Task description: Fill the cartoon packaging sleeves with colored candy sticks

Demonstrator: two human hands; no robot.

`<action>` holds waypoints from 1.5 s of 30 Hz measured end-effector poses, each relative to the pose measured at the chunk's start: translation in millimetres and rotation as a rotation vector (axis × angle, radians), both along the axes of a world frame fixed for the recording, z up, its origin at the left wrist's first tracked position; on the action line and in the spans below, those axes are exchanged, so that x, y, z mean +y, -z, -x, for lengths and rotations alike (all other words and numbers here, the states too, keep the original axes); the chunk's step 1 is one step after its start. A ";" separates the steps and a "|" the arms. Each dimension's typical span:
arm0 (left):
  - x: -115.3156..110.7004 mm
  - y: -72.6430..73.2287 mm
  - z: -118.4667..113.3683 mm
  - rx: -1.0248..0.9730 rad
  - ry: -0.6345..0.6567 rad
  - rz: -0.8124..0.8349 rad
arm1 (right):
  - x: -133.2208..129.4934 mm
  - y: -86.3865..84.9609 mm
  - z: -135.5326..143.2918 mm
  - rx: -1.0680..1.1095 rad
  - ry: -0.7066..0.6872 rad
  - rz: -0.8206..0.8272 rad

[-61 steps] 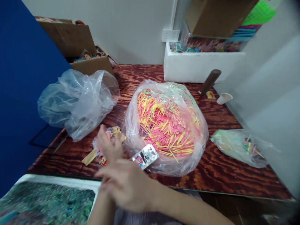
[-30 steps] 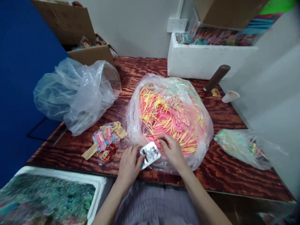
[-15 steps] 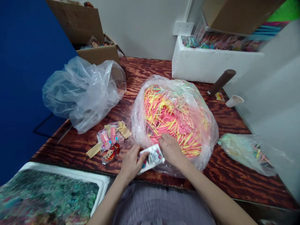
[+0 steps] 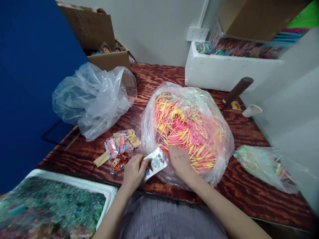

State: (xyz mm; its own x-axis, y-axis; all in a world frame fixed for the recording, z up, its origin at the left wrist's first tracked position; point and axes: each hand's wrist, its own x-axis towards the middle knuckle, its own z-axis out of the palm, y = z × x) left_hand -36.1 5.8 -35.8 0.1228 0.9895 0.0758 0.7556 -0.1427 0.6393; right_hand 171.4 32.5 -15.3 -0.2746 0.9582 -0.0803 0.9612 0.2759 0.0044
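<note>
My left hand (image 4: 134, 171) is closed on a white printed packet (image 4: 157, 162), which is tilted up toward the right. Just right of it, my right hand (image 4: 179, 161) reaches over the front rim of a large clear plastic bag (image 4: 225, 132). Its fingertips are hidden and blurred against the thin pink and yellow sticks (image 4: 179, 127) heaped in the bag. Left of my left hand lie small clear packets with pink pieces (image 4: 116, 145), a packet with a cartoon face (image 4: 119, 162) and tan strips (image 4: 101, 159).
A crumpled clear bag (image 4: 96, 99) lies at the left, before an open cardboard box (image 4: 109, 60). Behind are a white foam box (image 4: 224, 71), a brown cylinder (image 4: 238, 91) and a paper cup (image 4: 252, 110). A knotted bag (image 4: 264, 166) lies right; a foam tub (image 4: 111, 192) stands front left.
My left hand has moved slightly left with the packet, away from my right hand. The right hand has shifted a little and stays at the sticks. The camera view has shifted slightly.
</note>
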 end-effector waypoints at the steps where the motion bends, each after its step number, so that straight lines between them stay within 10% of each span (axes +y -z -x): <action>1: 0.7 0.2 -3.1 0.084 0.006 -0.006 | 0.7 -1.3 -3.3 0.019 0.019 0.001; 8: 0.3 -3.9 -7.3 0.346 0.030 -0.041 | 11.1 -15.1 -35.0 0.522 0.244 0.129; 14: -1.9 -35.3 -24.9 0.026 -0.017 -0.150 | -4.2 -17.8 -52.8 1.434 0.343 0.614; 21: 9.2 -37.7 -96.8 -0.695 0.115 0.117 | -40.0 -17.1 -27.9 1.631 0.362 0.880; 30: -3.0 -35.2 -97.3 -0.661 0.262 0.331 | -48.9 -4.9 -39.5 1.831 0.334 1.194; 33: -9.0 -49.6 -84.7 -0.502 0.367 0.169 | -49.7 -5.9 -37.6 1.791 0.225 1.086; 36: -10.6 -52.4 -56.1 -0.453 0.184 -0.006 | -50.9 -11.9 -36.1 1.678 0.147 0.715; 39: -6.6 -36.3 -22.9 -0.224 -0.074 -0.157 | -53.8 -14.9 -36.5 1.530 0.134 0.418; 45: -3.7 2.9 -2.5 0.122 0.019 -0.110 | -58.9 -8.8 -31.0 1.396 0.139 0.222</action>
State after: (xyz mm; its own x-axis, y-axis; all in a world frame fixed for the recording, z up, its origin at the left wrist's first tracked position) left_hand -33.6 2.1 -38.7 0.1563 0.9735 0.1671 0.8233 -0.2219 0.5225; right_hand 202.5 -26.4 -6.6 -0.1586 0.9870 0.0244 0.1587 0.0499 -0.9861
